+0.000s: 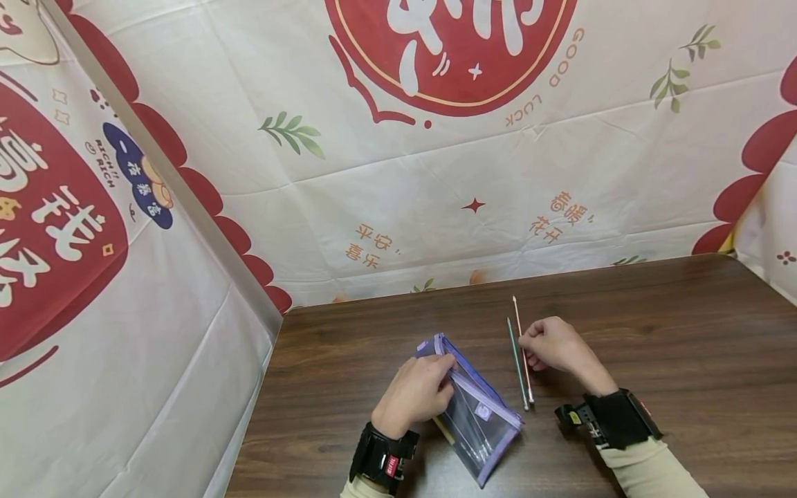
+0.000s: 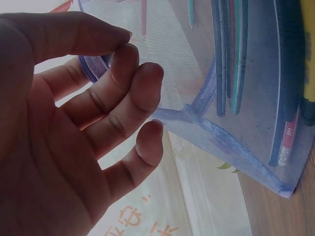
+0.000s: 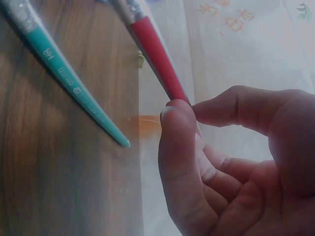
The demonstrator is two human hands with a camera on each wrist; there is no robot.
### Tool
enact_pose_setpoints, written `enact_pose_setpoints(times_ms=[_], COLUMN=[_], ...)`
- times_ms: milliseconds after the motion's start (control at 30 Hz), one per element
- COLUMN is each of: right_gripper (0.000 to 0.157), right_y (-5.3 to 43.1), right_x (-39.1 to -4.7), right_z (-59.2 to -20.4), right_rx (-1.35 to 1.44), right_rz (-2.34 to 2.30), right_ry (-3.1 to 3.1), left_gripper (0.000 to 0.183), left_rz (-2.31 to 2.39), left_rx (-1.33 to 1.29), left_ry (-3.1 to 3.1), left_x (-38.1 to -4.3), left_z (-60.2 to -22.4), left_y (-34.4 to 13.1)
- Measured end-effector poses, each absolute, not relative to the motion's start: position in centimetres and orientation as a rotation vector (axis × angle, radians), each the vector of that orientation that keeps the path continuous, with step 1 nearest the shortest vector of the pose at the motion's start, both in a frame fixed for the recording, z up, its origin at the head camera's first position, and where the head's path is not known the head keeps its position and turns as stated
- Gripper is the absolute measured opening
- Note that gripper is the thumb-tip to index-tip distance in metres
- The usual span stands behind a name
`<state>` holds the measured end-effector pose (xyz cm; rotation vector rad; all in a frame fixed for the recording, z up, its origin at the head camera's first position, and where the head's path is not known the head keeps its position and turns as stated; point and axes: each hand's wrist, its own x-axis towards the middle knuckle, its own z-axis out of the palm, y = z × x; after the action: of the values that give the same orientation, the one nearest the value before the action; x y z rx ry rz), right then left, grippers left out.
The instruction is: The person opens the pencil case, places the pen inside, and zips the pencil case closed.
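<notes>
My left hand (image 1: 414,391) grips the upper edge of a purple-trimmed mesh pencil case (image 1: 463,443), thumb and fingertips together at the trim in the left wrist view. Through the mesh show several pencils, one with a pink end and white eraser (image 2: 284,156), and a yellow item (image 2: 309,54). My right hand (image 1: 554,346) pinches a red pencil (image 3: 155,54) between thumb and index finger, its other fingers curled. Just left of it, a teal pencil (image 1: 515,360) lies nearly parallel on the table, its HB marking readable in the right wrist view.
The brown wood-grain table (image 1: 685,332) carries the case and pencils. White printed cloth (image 1: 436,173) hangs behind its far edge, and another printed cloth panel (image 1: 168,332) stands along the left side. Both wrists wear black camera straps (image 1: 623,418).
</notes>
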<state>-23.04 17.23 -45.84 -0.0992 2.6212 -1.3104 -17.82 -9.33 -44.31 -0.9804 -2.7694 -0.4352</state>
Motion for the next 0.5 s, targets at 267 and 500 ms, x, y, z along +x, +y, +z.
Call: enact_pose_setpoints(times_ms=[267,500], right_gripper=[0.023,0.023], right_y=[17.07,16.88], right_x=[-22.96,-22.91], right_z=[-45.68,-45.54], right_rx=[-0.096,-0.126], right_rz=[-1.344,-1.366], right_ry=[2.604,2.617], left_gripper=[0.020,0.020], left_rz=[-0.434,-0.435], left_rx=[-0.984,-0.988], left_ry=[-2.766,-2.755], left_x=[-17.83,-17.87], left_z=[-44.29,-44.36], left_y=[-9.31,-9.31])
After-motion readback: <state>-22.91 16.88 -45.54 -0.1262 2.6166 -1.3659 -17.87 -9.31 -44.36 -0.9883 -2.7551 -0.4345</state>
